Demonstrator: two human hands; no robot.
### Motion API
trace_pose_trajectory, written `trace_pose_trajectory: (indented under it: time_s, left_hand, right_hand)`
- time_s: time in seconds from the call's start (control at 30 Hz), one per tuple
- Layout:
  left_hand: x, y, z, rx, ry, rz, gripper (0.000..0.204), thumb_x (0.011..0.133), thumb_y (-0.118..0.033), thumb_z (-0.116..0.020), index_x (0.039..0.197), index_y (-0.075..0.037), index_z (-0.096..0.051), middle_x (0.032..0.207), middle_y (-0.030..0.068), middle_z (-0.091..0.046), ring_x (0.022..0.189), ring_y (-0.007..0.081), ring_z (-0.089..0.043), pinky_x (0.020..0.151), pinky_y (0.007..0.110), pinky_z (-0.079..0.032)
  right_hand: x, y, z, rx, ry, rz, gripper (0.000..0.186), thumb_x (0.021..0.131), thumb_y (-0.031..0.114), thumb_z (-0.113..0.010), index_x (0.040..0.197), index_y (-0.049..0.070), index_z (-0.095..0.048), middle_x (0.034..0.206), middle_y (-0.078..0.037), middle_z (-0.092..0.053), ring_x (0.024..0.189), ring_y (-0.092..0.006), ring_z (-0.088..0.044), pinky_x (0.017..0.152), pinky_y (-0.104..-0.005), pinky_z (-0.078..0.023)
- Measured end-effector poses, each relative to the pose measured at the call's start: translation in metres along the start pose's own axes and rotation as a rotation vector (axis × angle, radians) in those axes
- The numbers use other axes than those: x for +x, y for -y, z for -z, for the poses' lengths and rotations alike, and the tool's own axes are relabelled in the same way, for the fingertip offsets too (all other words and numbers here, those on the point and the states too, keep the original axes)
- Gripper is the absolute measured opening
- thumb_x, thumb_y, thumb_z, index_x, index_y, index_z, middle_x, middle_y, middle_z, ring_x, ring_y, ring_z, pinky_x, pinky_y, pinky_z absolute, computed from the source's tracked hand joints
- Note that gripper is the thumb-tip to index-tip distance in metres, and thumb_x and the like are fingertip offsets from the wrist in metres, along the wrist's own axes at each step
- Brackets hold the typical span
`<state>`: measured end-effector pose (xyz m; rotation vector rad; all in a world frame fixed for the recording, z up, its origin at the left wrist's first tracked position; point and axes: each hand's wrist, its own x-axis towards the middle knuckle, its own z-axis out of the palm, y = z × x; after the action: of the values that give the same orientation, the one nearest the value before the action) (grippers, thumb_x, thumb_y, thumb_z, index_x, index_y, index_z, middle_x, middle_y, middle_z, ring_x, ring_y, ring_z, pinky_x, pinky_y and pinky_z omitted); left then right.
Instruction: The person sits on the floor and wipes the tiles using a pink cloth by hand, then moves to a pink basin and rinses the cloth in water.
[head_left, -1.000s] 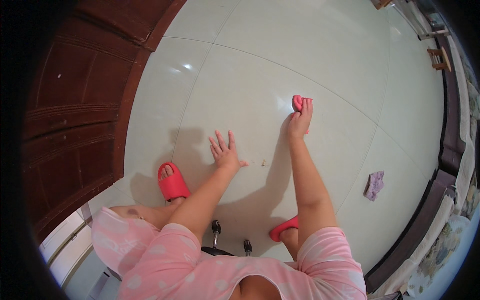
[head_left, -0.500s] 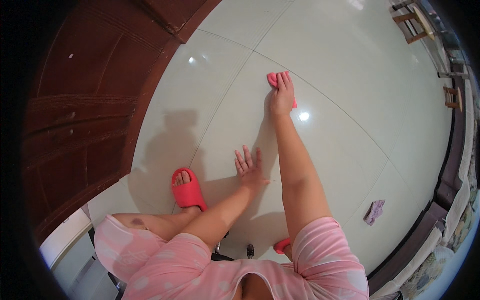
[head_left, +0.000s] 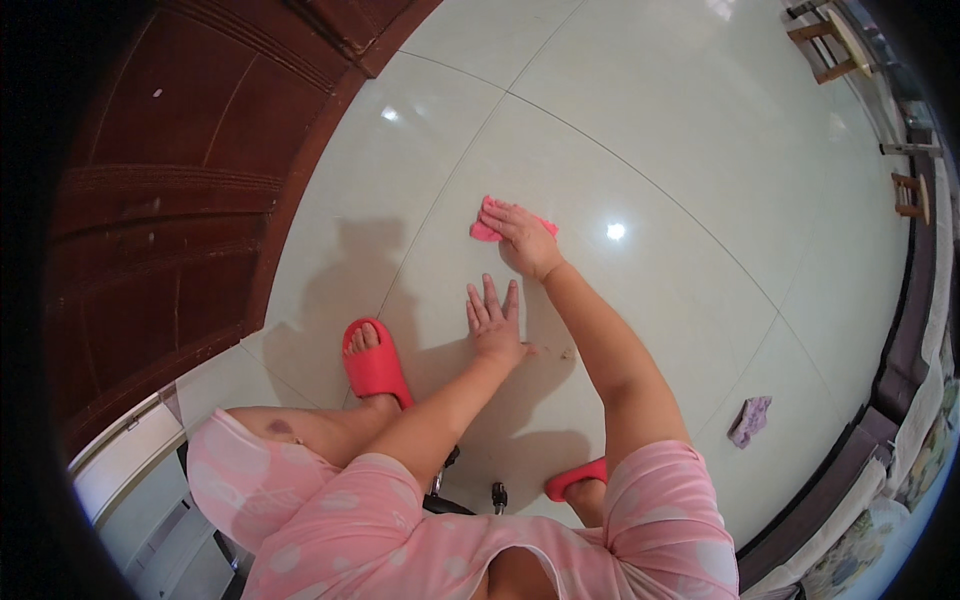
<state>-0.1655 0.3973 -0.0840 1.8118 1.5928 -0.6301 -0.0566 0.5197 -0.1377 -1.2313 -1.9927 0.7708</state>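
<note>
Glossy tiled floor [head_left: 680, 150] (brown panelling [head_left: 190, 110] alongside) lies beneath a pink cloth [head_left: 484, 232].

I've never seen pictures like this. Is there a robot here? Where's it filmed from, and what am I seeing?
No robot, just a person's two bare hands. A fisheye camera worn on the person's head looks down, and its wide lens bends straight edges. The left hand is spread palm down at the tiled floor, holding nothing. The right hand lies over a crumpled pink cloth; whether it grips or only presses, I can't tell. Further right lies a crumpled purple cloth. The person wears red slippers.
</note>
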Motion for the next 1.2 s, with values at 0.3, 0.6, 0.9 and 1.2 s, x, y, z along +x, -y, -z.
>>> trace_pose_trajectory:
  time_s: [0.3, 0.6, 0.9, 1.2]
  left_hand:
    - [-0.003, 0.058, -0.023, -0.213, -0.552, -0.259, 0.089, 0.061, -0.033, -0.079, 0.133, -0.007, -0.033, 0.142, 0.0085, -0.029, 0.134, 0.0309, -0.021, 0.109, 0.049, -0.017]
    - [-0.044, 0.038, -0.015, 0.003, -0.112, -0.068, 0.126, 0.054, -0.050, -0.081, 0.146, -0.014, -0.003, 0.151, 0.0165, 0.009, 0.139, 0.0357, 0.006, 0.110, 0.052, -0.006]
    - [-0.045, 0.038, -0.011, 0.124, -0.050, -0.002, 0.126, 0.058, -0.050, -0.079, 0.145, -0.014, 0.004, 0.149, 0.0194, 0.016, 0.138, 0.0376, 0.010, 0.110, 0.053, -0.008]
    - [-0.038, 0.045, -0.018, 0.144, 0.007, 0.023, 0.135, 0.052, -0.052, -0.081, 0.144, -0.009, 0.008, 0.146, 0.0245, 0.019, 0.136, 0.0428, 0.012, 0.108, 0.056, -0.008]
  right_hand:
    - [-0.100, 0.040, 0.005, -0.024, 0.050, -0.077, 0.048, 0.068, -0.006, -0.053, 0.114, 0.005, -0.060, 0.125, -0.010, -0.054, 0.120, -0.0262, -0.046, 0.102, -0.0417, -0.036]
    - [-0.184, 0.051, 0.005, 0.121, -0.022, -0.059, 0.046, 0.073, -0.010, -0.049, 0.114, 0.006, -0.061, 0.114, -0.009, -0.061, 0.101, -0.0216, -0.059, 0.082, -0.0306, -0.048]
    - [-0.214, 0.017, 0.082, 0.352, -0.918, -0.763, 0.058, 0.078, -0.015, -0.027, 0.130, 0.002, -0.045, 0.138, -0.010, -0.038, 0.119, -0.0192, -0.042, 0.085, -0.0249, -0.040]
    - [-0.123, -0.004, 0.023, -0.373, -0.765, -0.683, 0.054, 0.071, -0.010, -0.043, 0.125, -0.002, -0.046, 0.134, -0.017, -0.042, 0.129, -0.0333, -0.034, 0.107, -0.0411, -0.027]
